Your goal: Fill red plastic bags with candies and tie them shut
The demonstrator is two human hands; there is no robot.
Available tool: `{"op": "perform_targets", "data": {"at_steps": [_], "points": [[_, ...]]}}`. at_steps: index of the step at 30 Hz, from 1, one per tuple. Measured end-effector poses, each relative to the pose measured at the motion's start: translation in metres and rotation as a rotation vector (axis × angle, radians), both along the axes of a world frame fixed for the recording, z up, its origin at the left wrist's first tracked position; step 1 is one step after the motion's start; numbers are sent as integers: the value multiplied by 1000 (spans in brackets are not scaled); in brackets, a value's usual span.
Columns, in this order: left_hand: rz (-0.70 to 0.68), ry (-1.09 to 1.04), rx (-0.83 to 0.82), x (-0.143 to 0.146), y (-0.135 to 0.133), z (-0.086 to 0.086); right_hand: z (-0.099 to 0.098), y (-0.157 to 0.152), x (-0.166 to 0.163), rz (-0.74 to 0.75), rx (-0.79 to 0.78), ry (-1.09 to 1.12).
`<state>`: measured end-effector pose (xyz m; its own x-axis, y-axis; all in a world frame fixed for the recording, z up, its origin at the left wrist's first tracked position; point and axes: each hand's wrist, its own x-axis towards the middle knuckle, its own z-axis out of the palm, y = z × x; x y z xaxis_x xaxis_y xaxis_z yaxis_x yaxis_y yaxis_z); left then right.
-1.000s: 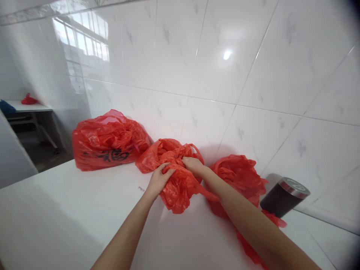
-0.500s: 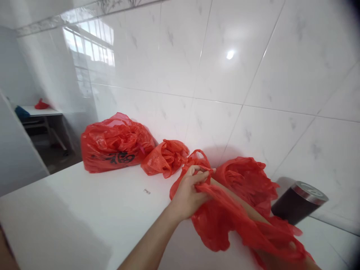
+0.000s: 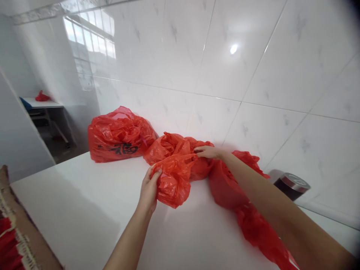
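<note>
My left hand [image 3: 149, 186] grips the left edge of a crumpled red plastic bag [image 3: 176, 178] on the white counter [image 3: 84, 210]. My right hand [image 3: 207, 152] pinches the same bag's upper right edge, fingers closed on the plastic. Behind the bag a smaller red bag [image 3: 164, 146] lies against the wall. Under my right forearm a heap of red bags [image 3: 242, 202] trails toward the near right.
A full red bag with black lettering [image 3: 119, 135] stands at the back left by the tiled wall [image 3: 225, 67]. A dark cylinder with a metal lid [image 3: 291, 184] leans at the right. A brown-edged red object [image 3: 14, 232] shows at the lower left. A distant table [image 3: 42, 105] holds red and blue items.
My hands carried the red bag from the right heap back to the left, and spread apart along its top edge. The view shifted, bringing the brown-edged object into sight.
</note>
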<state>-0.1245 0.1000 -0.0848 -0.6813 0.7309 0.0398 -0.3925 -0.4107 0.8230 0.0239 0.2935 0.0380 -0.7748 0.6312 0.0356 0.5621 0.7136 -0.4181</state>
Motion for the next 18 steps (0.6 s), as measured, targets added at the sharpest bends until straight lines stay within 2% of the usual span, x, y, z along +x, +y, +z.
{"op": "perform_targets", "data": {"at_steps": [2, 4, 6, 7, 9, 10, 11, 13, 14, 15, 18], "points": [[11, -48, 9, -1, -5, 1, 13, 4, -1, -64, 57, 39], [10, -73, 26, 4, -10, 9, 19, -16, 5, -84, 95, 146], [3, -85, 48, 14, -14, 20, 14, -54, 12, 57, 41, 245], [-17, -102, 56, 20, -17, 27, 8, -77, 15, 211, -32, 252], [-101, -146, 62, 30, -20, 40, -8, -116, 20, 465, -50, 69], [-170, -143, 62, 33, -20, 45, -15, -130, 23, 477, -29, 50], [-247, -88, 53, 33, -19, 49, -21, -138, 25, 470, 3, 64], [-317, 236, -36, 22, -10, 52, -24, -135, 33, 388, 51, 188], [-293, 440, -107, 12, -2, 51, -21, -126, 39, 322, 61, 275], [-214, 691, -216, -1, 8, 47, -16, -113, 45, 233, 65, 364], [-1, 826, -388, -41, 48, 32, 0, -64, 62, -93, 94, 586]]}}
